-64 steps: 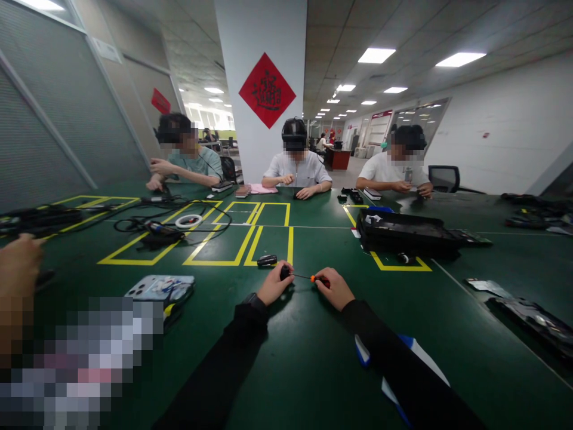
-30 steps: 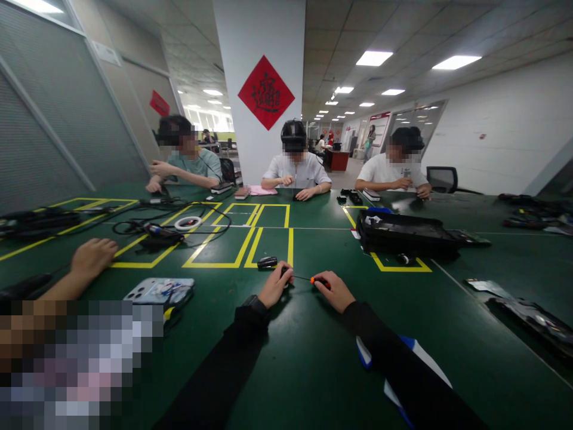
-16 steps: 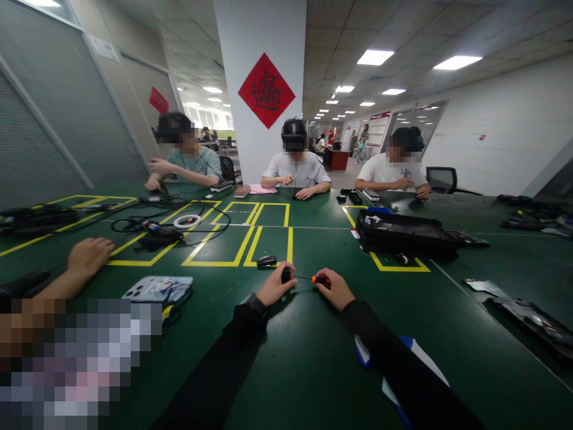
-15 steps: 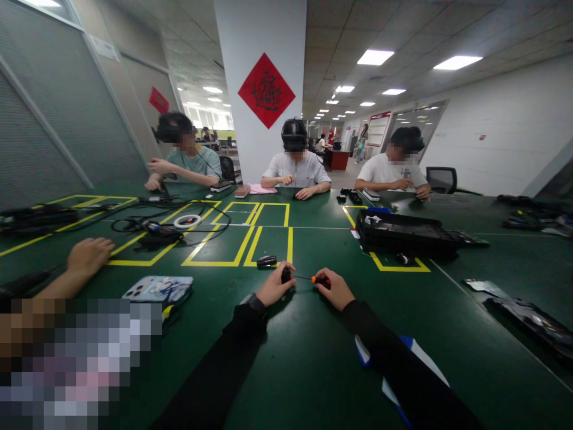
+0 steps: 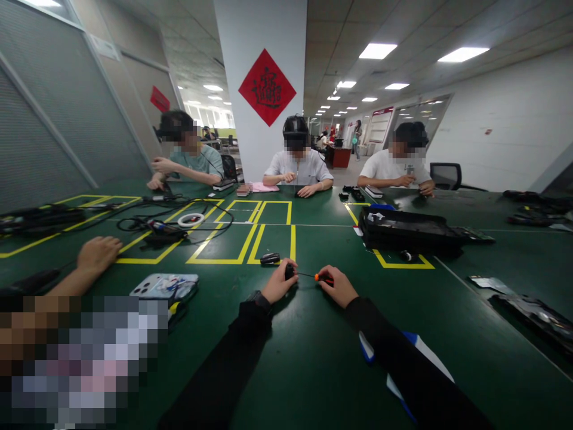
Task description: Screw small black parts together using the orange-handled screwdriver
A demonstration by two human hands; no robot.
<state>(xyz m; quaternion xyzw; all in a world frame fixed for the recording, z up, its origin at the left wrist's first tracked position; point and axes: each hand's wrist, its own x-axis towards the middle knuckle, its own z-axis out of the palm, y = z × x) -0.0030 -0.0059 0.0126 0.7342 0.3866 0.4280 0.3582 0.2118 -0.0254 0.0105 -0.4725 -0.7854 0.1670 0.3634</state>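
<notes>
My right hand is closed round the handle of a screwdriver, orange and black, its thin shaft pointing left. My left hand grips a small black part between thumb and fingers; its exact kind is too small to tell. The screwdriver's tip reaches that part, though whether it is seated in a screw cannot be made out. Just beyond my left hand lies a dark cylindrical piece on the green table.
To the left are a phone, another person's hand, a white ring and black cables. On the right stand a black tray-like housing and a dark device part. A blue-and-white item lies under my right forearm.
The view has shifted slightly, so most things appear a little further right. Both my hands keep their hold on the black part and the screwdriver. The neighbour's hand stays on the table.
</notes>
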